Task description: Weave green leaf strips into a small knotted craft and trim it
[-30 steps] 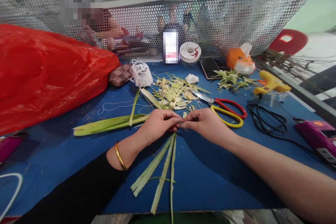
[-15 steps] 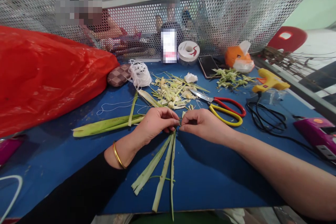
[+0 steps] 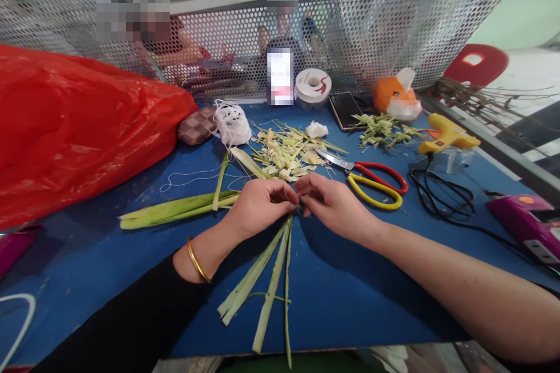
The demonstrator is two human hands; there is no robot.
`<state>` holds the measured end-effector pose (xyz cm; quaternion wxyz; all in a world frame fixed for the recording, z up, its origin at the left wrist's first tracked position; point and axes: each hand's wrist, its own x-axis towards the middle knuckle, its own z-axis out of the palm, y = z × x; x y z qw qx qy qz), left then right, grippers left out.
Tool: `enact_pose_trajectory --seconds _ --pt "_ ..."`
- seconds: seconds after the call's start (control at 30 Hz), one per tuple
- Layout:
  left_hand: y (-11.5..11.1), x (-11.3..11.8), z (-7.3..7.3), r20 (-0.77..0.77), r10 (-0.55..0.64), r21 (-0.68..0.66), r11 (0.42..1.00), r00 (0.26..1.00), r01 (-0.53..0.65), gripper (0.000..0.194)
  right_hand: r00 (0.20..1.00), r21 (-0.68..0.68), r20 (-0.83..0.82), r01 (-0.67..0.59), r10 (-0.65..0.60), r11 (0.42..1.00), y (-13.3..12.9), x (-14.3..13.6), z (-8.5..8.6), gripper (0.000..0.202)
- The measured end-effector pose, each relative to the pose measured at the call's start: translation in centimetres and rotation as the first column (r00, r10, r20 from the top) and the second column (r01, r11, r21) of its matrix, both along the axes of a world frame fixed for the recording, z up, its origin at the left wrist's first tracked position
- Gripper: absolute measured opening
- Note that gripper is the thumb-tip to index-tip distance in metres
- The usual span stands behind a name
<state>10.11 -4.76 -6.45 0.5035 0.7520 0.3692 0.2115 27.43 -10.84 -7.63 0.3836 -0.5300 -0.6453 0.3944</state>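
Long green leaf strips (image 3: 272, 291) fan out toward the table's front edge, and their upper ends run in under my fingers. My left hand (image 3: 265, 205) pinches those ends between thumb and fingers. Right against it, my right hand (image 3: 331, 204) is closed in a pinch at the same spot; what lies between its fingertips is too small to make out. Left of my hands lies a thicker bundle of green leaves (image 3: 175, 210). Scissors (image 3: 371, 178) with one red and one yellow handle rest beyond my right hand. Pale leaf scraps (image 3: 286, 154) are heaped just past my fingers.
A ball of white string (image 3: 233, 122) trails thread across the blue table (image 3: 359, 303). To the right are a yellow glue gun (image 3: 450, 133), its black cable and a purple power strip (image 3: 525, 224). A red plastic bag (image 3: 87, 134) fills the left; a ribbon spool (image 3: 313, 86) stands behind.
My right hand has shifted slightly up and left, its fingers now meeting my left hand's fingertips. The left hand stays nearly in place on the strips.
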Motion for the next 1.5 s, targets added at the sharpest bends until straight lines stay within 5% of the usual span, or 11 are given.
enact_pose_trajectory --seconds 0.17,0.3,0.43,0.73,1.1,1.27,1.5 --pt "-0.5 -0.1 0.4 -0.124 0.038 0.316 0.949 0.992 0.003 0.015 0.995 0.051 0.099 0.008 -0.013 0.999 0.1 0.2 -0.3 0.023" --pt "-1.2 0.0 0.4 -0.278 0.144 0.600 0.798 0.950 0.055 0.020 0.991 0.040 0.132 0.024 -0.029 0.999 0.1 0.2 -0.3 0.020" --pt "-1.6 0.2 -0.1 -0.345 0.196 0.694 0.712 0.918 0.109 0.016 0.991 0.040 0.131 0.028 -0.033 0.999 0.0 0.1 -0.2 0.019" --pt "-1.7 0.2 -0.4 -0.143 0.141 0.664 0.747 0.980 -0.010 0.015 1.000 0.009 0.019 0.018 -0.018 1.000 0.4 0.3 -0.3 0.019" --pt "-2.0 0.2 -0.1 -0.097 0.158 0.676 0.735 0.983 -0.051 0.010 0.998 0.006 0.014 0.054 -0.054 0.999 0.7 0.6 -0.1 0.011" --pt "-1.9 0.2 -0.2 -0.079 0.180 0.610 0.786 0.980 -0.096 0.015 0.994 -0.015 -0.001 0.107 -0.107 0.994 0.6 0.5 0.1 0.009" --pt "-1.3 0.0 0.1 -0.030 0.151 0.443 0.888 0.988 -0.122 0.014 0.924 0.222 0.381 -0.123 0.030 0.967 0.3 1.3 1.6 0.014"
